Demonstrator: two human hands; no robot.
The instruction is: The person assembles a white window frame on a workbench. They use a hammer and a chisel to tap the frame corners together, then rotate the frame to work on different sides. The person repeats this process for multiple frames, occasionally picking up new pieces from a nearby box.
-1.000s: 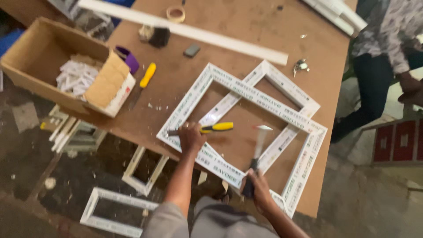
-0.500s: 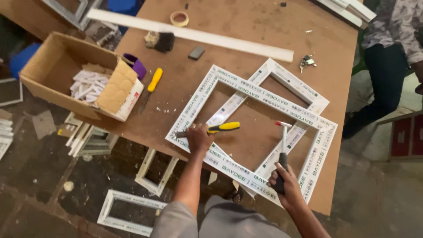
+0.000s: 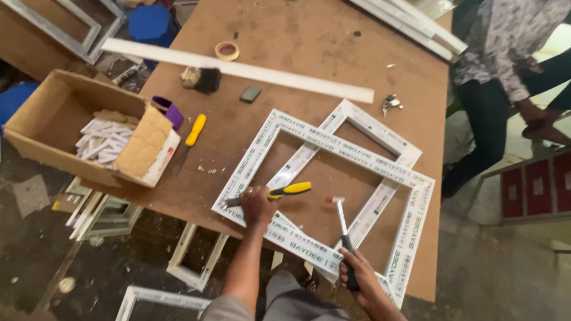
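Head camera, steeply down over workbench (image 3: 309,77)

Cardboard box (image 3: 53,128) of white offcuts, tape roll (image 3: 226,50), brush (image 3: 201,79) — long white strip (image 3: 238,69) beyond.

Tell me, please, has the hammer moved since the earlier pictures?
Yes. The hammer, in the right hand, has swung left over the white frame, toward the yellow-handled tool.

Two bare forearms, sleeveless as far as visible, no watch, bands or gloves. Left hand (image 3: 257,205) and right hand (image 3: 360,279) bare, fingers without rings. Grey trousers below, creased at the knees. Dark footwear between the legs, too small for detail.
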